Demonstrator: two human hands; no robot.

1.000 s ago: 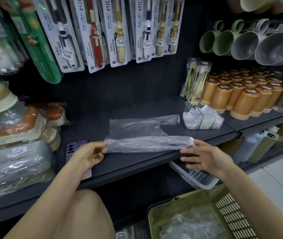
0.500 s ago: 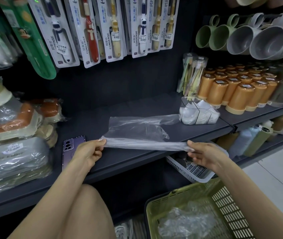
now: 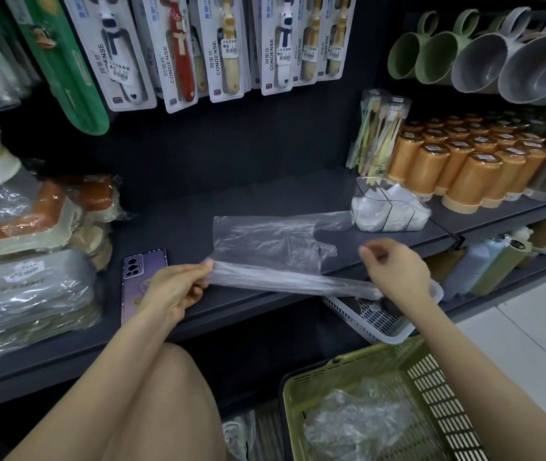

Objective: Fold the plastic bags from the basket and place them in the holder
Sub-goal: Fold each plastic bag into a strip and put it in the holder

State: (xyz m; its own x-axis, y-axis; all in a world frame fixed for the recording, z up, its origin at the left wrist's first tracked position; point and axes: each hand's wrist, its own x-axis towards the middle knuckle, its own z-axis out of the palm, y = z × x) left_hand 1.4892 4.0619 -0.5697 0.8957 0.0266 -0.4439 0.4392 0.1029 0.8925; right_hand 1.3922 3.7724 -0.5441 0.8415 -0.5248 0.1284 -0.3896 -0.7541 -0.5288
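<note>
In the green slatted plastic basket (image 3: 431,387) lie crumpled clear plastic bags (image 3: 355,424). Over the dark shelf (image 3: 181,234) edge, the left hand (image 3: 171,291) has its grip pinched on one end of a clear bag folded into a long strip (image 3: 285,281). The right hand (image 3: 398,271) covers the other end, and I cannot tell what its grip is doing. Farther back, a flat clear bag (image 3: 265,237) lies on the shelf beside the clear holder (image 3: 388,214).

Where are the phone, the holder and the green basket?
phone (image 3: 141,271), head view, on its upper back.
holder (image 3: 390,212), head view, on its clear front wall.
basket (image 3: 348,369), head view, on its far rim.
</note>
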